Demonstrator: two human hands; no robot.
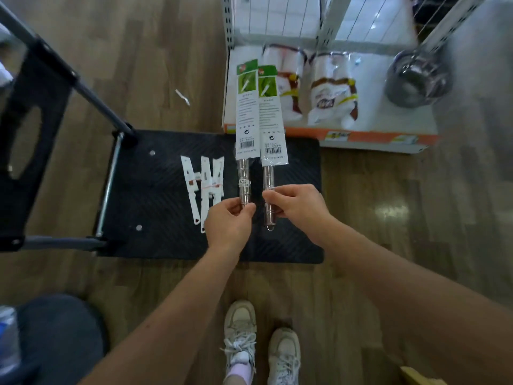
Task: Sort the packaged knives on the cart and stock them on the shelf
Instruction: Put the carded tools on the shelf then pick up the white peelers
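Near my shoes [261, 340], the left hand [227, 222] and right hand [298, 205] each pinch one knife [246, 126]; a loose pinch could drop it onto the cart [155, 207].

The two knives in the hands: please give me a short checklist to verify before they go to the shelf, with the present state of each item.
1. Left hand grips the left knife by its metal handle: ok.
2. Right hand grips the right knife by its handle: ok.
3. Both packages look the same, green top, white card: ok.
4. Blades covered by packaging: ok.
5. Free spot on the shelf for them: cannot tell; bags and a steel pot lie there.
6. Cart emptied: not ok; white packages remain on it.
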